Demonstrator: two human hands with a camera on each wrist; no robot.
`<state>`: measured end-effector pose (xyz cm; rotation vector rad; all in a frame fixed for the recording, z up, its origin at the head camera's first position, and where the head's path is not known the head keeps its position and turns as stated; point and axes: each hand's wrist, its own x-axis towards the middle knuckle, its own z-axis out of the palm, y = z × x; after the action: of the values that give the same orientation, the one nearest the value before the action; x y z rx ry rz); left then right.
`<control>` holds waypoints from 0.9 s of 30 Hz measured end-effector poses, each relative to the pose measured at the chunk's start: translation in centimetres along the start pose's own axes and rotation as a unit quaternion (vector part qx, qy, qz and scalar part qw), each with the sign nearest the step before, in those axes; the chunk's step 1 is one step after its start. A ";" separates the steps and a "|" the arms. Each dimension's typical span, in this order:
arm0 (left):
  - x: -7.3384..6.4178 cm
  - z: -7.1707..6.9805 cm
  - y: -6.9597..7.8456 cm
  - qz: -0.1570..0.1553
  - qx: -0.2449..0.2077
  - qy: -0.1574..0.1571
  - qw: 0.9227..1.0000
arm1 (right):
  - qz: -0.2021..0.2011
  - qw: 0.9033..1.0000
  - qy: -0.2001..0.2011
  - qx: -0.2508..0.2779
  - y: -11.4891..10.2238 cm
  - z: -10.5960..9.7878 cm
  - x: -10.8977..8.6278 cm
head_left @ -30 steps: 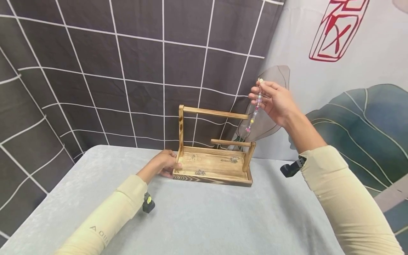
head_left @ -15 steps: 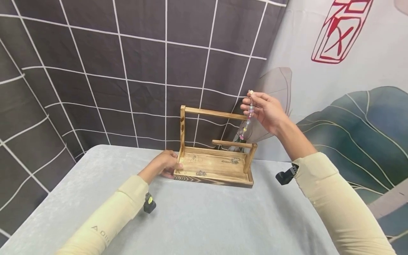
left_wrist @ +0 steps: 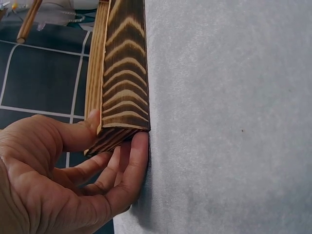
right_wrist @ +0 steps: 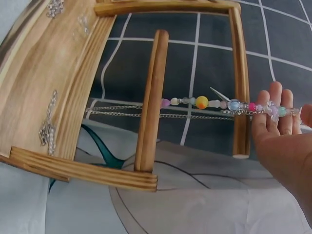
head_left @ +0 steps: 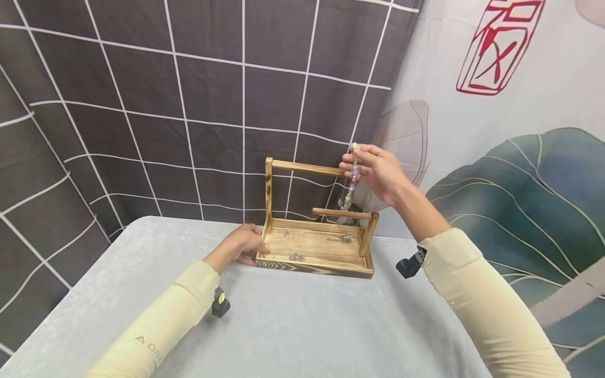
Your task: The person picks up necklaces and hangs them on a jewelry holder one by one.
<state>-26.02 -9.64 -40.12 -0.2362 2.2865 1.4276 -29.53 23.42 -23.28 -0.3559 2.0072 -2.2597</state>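
Note:
My left hand (head_left: 243,242) grips the left end of a wooden tray stand (head_left: 314,269), thumb over the rim and fingers against the end wall. Up at the right, my right hand (head_left: 380,170) pinches a string of colourful beads (head_left: 353,181) by its top, and the beads hang down along the fingers. This hand is beside the free end of the stand's upper bar (head_left: 304,167), which it partly covers in the head view. The string's lower end overlaps the lower bar (right_wrist: 152,102) in the right wrist view. A thin silver chain (right_wrist: 187,116) stretches behind that bar.
Inside the tray lie a bunched silver chain (head_left: 296,256), another chain (head_left: 340,239) at the right, and fine jewellery (head_left: 287,235) at the back left. The stand is on a grey cloth-covered table (head_left: 307,325). A dark gridded curtain (head_left: 203,89) hangs behind it.
My right hand has moved left and down with the string of beads, from right of the upper bar to its free end. My left hand stays on the tray stand.

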 end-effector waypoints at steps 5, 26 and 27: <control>0.1 0.0 -0.1 0.001 -0.001 -0.001 1.000 | 0.004 1.000 -0.006 0.007 0.4 0.9 0.2; -0.2 -0.1 -0.2 0.002 -0.009 -0.002 1.000 | 0.009 0.999 -0.027 -0.023 2.3 5.0 0.9; -0.2 -0.1 -0.2 0.002 -0.009 -0.002 1.000 | 0.008 0.999 -0.028 -0.022 2.3 5.2 0.9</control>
<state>-25.77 -9.89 -40.14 -0.2324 2.2733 1.4494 -29.34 17.90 -24.93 -0.3994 2.0286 -2.1736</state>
